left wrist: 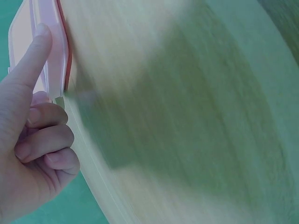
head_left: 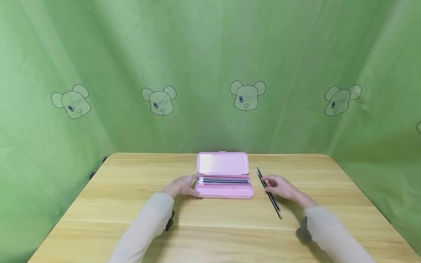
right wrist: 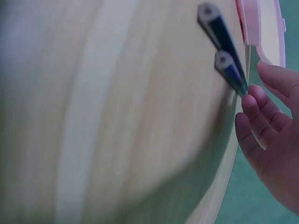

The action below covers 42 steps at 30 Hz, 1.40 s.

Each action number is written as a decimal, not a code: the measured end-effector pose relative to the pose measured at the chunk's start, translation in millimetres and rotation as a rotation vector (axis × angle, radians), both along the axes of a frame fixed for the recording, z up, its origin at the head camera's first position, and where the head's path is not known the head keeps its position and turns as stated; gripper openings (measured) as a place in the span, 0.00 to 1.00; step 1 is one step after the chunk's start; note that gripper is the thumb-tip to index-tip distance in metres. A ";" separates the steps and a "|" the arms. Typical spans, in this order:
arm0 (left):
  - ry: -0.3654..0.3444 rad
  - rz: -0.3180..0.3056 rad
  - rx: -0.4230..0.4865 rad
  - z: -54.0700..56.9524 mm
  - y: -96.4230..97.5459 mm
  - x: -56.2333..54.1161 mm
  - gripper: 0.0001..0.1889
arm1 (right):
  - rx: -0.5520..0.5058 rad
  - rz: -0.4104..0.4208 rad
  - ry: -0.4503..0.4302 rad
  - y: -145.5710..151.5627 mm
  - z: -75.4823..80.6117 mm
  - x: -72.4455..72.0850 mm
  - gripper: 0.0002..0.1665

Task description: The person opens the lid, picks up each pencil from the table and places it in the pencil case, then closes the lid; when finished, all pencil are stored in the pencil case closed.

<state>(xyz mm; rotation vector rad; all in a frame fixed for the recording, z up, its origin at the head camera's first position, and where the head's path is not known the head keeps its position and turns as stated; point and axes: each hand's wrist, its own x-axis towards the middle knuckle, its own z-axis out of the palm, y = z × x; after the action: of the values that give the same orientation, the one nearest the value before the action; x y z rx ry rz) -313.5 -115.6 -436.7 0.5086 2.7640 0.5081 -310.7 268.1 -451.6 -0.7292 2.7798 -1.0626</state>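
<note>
A pink pencil case (head_left: 213, 191) lies on the table with its lid (head_left: 223, 163) raised at the back. Inside its rear compartment lies a row of several dark striped pencils (head_left: 225, 181). My left hand (head_left: 182, 185) holds the case's left end; in the left wrist view its thumb (left wrist: 35, 53) lies over the case and the other fingers are curled. To the right of the case, two dark pencils (head_left: 273, 202) lie side by side at a slant. Beside them is my right hand (head_left: 282, 187), thumb and fingers apart, its fingertips (right wrist: 250, 105) at the pencils.
The case and loose pencils sit toward the back of the wooden table (head_left: 210, 230). A green curtain (head_left: 204, 128) printed with bear heads surrounds the back and sides. Dark objects (head_left: 93, 175) show partly beyond the table's left edge.
</note>
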 end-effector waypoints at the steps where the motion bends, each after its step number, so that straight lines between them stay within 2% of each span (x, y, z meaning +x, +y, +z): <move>1: 0.000 -0.001 -0.001 -0.1 0.0 0.2 0.48 | -0.003 -0.001 -0.013 2.0 0.2 1.2 0.26; 16: 0.011 0.007 -0.039 -4.0 -0.5 -2.1 0.48 | 0.026 0.012 -0.096 15.3 -0.9 8.5 0.29; 26: 0.005 0.016 -0.031 -3.5 0.0 -1.0 0.48 | 0.100 -0.021 -0.144 8.1 7.9 14.7 0.33; 29: 0.003 0.016 -0.028 -3.8 -0.5 -1.3 0.48 | 0.148 -0.067 -0.131 3.1 9.6 14.9 0.32; 35: 0.008 0.015 -0.023 -4.6 -1.0 -1.7 0.48 | 0.274 -0.120 -0.043 -3.6 8.9 10.8 0.23; 42: 0.011 0.005 -0.015 -5.9 -1.2 -2.4 0.48 | 0.280 -0.144 -0.033 -3.2 5.1 9.1 0.20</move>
<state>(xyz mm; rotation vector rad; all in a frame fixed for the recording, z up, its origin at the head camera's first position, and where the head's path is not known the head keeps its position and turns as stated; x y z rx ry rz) -315.8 -116.8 -442.6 0.5023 2.7786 0.4864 -301.6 264.9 -446.5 -0.4805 2.9030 -0.6736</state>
